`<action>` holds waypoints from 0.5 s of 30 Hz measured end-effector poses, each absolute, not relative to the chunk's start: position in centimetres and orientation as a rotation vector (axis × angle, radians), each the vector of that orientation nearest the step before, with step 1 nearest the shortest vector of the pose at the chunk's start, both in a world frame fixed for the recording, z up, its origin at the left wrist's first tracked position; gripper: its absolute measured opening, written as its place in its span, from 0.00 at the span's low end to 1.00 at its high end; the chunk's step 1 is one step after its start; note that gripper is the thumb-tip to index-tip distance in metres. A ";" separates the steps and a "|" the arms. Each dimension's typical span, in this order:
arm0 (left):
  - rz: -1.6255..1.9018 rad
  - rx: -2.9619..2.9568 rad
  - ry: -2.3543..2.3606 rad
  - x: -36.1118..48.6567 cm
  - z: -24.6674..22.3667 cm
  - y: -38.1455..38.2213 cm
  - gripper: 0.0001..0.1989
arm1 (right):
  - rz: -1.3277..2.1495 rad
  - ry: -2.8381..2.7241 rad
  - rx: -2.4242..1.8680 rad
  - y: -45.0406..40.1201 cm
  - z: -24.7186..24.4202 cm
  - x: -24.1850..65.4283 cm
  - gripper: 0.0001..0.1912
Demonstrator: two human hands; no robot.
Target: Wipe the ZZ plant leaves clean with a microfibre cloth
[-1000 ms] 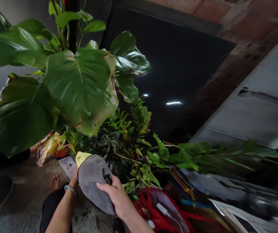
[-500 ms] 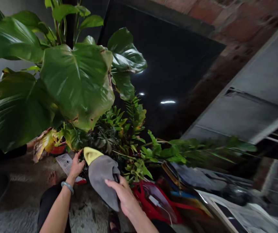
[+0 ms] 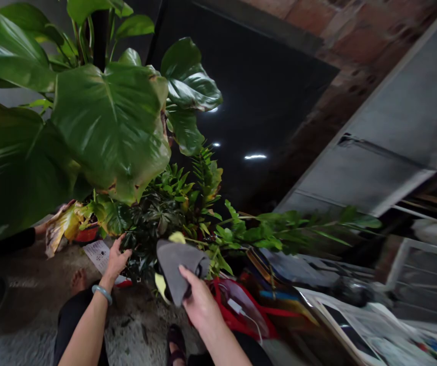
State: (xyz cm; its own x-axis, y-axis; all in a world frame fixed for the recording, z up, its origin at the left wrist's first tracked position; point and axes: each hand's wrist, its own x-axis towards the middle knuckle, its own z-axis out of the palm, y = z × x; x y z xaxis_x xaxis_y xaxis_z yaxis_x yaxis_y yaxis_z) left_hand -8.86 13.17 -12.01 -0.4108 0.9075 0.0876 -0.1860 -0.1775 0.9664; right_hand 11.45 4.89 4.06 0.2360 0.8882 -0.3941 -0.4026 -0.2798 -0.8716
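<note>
Left hand: splayed, beside dark foliage, contact unclear; right hand: clasping grey-and-yellow fabric piece

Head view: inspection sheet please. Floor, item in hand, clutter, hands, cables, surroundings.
Floor: rough, grey, with dark specks.
Item in hand: grey cloth item with yellow parts.
Clutter: printed sheet beyond the left wrist; red bag beside the right hand.
Hands: right grips the cloth item; left hand is open beside dark leaves, contact unclear.
Cables: white cable with white block, at the red bag.
Surroundings: large-leaved plant, dark panel, brickwork.
</note>
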 end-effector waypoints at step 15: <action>1.759 0.917 1.352 -8.9 -11.2 13.2 0.18 | 1.470 -0.418 -1.234 4.4 8.2 8.6 0.19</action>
State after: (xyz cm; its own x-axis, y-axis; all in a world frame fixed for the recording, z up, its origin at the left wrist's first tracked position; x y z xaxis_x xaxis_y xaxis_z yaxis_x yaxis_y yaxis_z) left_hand -8.91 13.22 -11.16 -0.4842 0.8685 0.1057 -0.1210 -0.1862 0.9750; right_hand 8.55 4.38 8.18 0.1627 0.8759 -0.4542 -0.5063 -0.3210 -0.8004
